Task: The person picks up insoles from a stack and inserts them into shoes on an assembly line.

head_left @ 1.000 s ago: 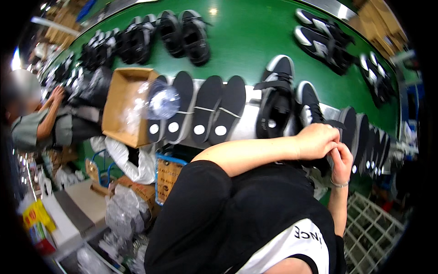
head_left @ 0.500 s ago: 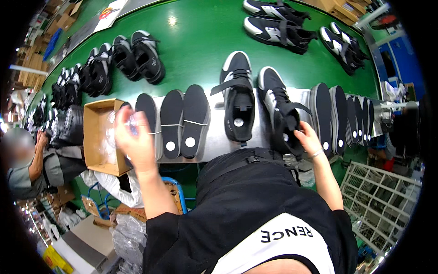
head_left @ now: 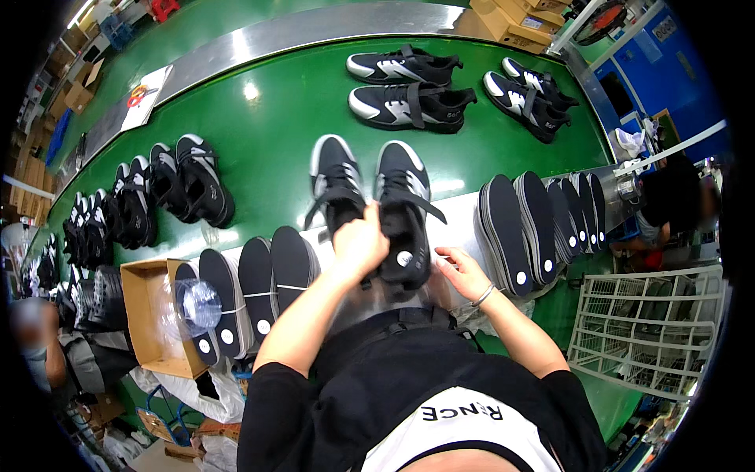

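A pair of black sneakers with pale grey toes and straps stands before me, toes pointing away. My left hand (head_left: 362, 245) is on the left sneaker (head_left: 336, 169), its fingers curled at the inner collar; some fingertips are hidden. The right sneaker (head_left: 403, 189) stands beside it with its strap out to the side and a white round sticker showing inside. Close to that sneaker's heel is my right hand (head_left: 465, 275), fingers apart and holding nothing. Black insoles (head_left: 255, 275) in banded stacks lie to the left, and further insole stacks (head_left: 503, 228) to the right.
An open cardboard box (head_left: 149, 307) with clear plastic (head_left: 198, 305) stands at left. More sneakers are lined up at far left, and two pairs (head_left: 409, 106) lie at the back. A white wire rack (head_left: 649, 322) stands at lower right. Another person sits at far left.
My left hand has come from the cardboard box to the left sneaker. My right hand has let go of the right sneaker's heel. The two sneakers now stand closer together; the view has shifted.
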`<action>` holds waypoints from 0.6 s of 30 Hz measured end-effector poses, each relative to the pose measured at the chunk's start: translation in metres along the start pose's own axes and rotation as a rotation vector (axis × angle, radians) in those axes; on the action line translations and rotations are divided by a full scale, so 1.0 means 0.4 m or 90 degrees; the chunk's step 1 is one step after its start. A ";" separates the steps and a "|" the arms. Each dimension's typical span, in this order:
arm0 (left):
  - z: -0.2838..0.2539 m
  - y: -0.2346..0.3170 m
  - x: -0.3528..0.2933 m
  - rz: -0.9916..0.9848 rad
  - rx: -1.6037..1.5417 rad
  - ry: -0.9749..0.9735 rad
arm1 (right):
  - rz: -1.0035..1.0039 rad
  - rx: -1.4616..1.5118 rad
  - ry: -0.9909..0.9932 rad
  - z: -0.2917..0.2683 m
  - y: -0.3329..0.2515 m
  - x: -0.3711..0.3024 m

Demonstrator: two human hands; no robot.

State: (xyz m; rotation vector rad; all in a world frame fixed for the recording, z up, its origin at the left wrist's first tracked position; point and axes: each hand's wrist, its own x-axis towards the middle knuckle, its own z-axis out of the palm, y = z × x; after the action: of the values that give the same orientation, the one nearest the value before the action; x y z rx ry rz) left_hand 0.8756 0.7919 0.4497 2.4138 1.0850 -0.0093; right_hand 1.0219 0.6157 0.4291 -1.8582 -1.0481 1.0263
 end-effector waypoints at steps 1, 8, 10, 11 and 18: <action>-0.022 -0.019 0.030 -0.025 0.000 0.037 | 0.016 -0.020 -0.015 -0.014 -0.005 0.015; -0.224 -0.153 0.171 -0.160 0.090 0.279 | -0.050 -0.127 -0.033 -0.142 -0.057 0.204; -0.192 -0.153 0.166 -0.013 0.033 0.461 | -0.190 -0.299 0.044 -0.186 -0.059 0.288; -0.162 -0.133 0.160 0.056 -0.065 0.491 | -0.219 -0.358 0.096 -0.207 -0.060 0.336; 0.172 -0.029 0.043 0.104 -0.076 0.187 | -0.275 -0.683 0.305 -0.329 -0.129 0.685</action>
State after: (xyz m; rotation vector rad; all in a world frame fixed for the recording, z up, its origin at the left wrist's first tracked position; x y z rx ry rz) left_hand 0.8922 0.7807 0.3807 2.4367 0.9748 0.4649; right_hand 1.2179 0.8526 0.4511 -2.3037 -1.7478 -0.3517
